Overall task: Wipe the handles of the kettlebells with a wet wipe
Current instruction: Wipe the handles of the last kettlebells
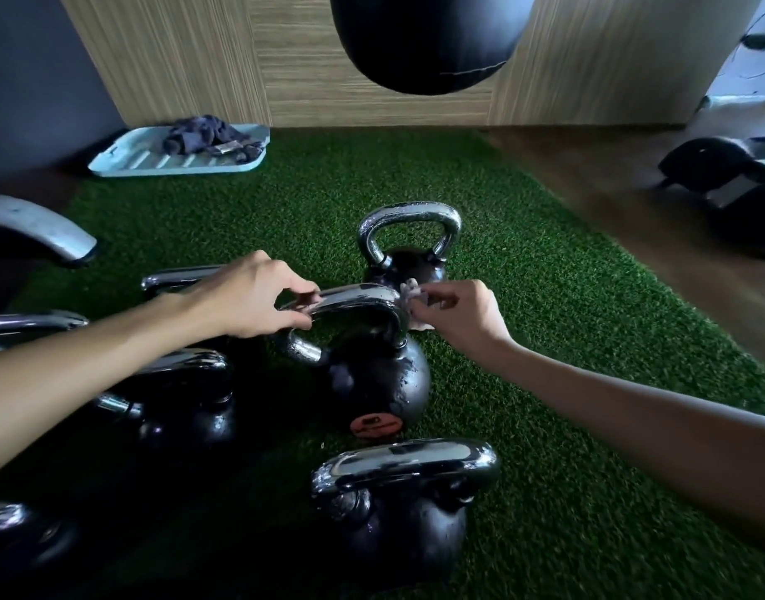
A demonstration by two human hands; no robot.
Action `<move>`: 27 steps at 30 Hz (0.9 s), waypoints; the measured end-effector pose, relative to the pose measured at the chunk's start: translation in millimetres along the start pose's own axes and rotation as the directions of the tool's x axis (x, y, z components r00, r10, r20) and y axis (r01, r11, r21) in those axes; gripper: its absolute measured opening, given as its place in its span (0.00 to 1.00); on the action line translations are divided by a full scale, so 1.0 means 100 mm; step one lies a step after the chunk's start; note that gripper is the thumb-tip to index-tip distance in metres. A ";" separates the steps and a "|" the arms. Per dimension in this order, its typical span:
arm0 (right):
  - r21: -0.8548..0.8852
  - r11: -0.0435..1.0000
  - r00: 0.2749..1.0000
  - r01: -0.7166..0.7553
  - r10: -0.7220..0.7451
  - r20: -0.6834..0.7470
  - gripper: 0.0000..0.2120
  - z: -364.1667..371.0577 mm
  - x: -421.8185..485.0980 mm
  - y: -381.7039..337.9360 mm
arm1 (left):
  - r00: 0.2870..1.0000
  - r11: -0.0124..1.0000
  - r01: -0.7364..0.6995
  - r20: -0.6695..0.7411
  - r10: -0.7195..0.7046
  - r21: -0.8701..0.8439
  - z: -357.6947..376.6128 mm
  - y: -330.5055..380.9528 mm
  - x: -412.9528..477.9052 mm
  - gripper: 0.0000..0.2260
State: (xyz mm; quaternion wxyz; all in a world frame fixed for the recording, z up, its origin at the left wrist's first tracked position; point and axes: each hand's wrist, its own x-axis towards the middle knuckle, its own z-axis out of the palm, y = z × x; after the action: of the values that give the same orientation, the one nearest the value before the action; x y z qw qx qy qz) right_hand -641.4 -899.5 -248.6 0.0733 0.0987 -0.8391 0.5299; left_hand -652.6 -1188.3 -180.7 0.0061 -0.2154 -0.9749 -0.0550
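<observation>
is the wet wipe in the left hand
No, the right hand pinches the wet wipe at the right end of the handle, while the left hand grips its other side.

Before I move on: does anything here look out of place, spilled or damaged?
Nothing toppled. The middle kettlebell, gripped by the left hand while the right hand pinches the wipe, shows pale blotches on its body: wetness or wear, cannot tell. A dark cloth lies crumpled in the blue tray.
</observation>
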 end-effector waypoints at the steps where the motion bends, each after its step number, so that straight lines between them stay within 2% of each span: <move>1: -0.001 0.999 0.999 -0.040 0.040 0.005 0.08 0.02 -0.04 0.08 | 1.000 1.000 0.003 -0.001 -0.003 0.003 0.00 -0.01 0.01 0.26; 4: -0.089 0.988 0.991 -0.128 0.131 0.029 0.09 0.08 -0.11 0.29 | 1.000 0.999 0.027 0.005 -0.027 -0.019 0.01 -0.03 0.01 0.26; 6: -0.070 0.984 0.986 -0.166 0.167 0.011 0.11 0.09 -0.09 0.33 | 0.999 0.999 0.039 0.012 -0.038 -0.023 0.01 -0.06 0.02 0.26; 11: -0.078 0.984 0.986 -0.159 0.161 0.031 0.13 0.21 -0.08 0.40 | 0.998 0.998 0.056 0.024 -0.055 -0.034 0.00 -0.10 0.01 0.27; 15: -0.113 0.977 0.980 -0.183 0.191 0.059 0.08 0.20 -0.06 0.38 | 1.000 0.999 0.031 0.005 -0.031 0.019 -0.01 -0.08 0.07 0.27; 18: -0.092 0.974 0.975 -0.205 0.211 0.066 0.13 -0.02 0.01 0.35 | 1.000 1.000 0.012 0.010 -0.012 0.005 -0.05 0.05 0.11 0.22; 21: -0.020 0.970 0.970 -0.243 0.243 -0.007 0.20 -0.30 0.05 0.29 | 0.999 1.000 -0.029 0.034 0.029 0.011 -0.08 0.24 0.19 0.16; 24: 0.002 0.978 0.977 -0.209 0.209 -0.042 0.18 -0.55 0.09 0.14 | 0.996 0.996 -0.084 0.027 0.083 0.027 -0.05 0.51 0.31 0.21; 27: 0.087 0.985 0.988 -0.151 0.152 0.003 0.20 -0.69 0.10 -0.06 | 0.995 0.992 -0.095 0.033 0.093 0.087 -0.05 0.76 0.44 0.27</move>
State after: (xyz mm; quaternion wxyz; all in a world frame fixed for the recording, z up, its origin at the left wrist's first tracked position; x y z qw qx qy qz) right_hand -648.5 -841.1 -211.6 0.0300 0.0366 -0.8202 0.5701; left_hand -660.9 -1102.2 -166.1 0.0043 -0.2613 -0.9652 -0.0083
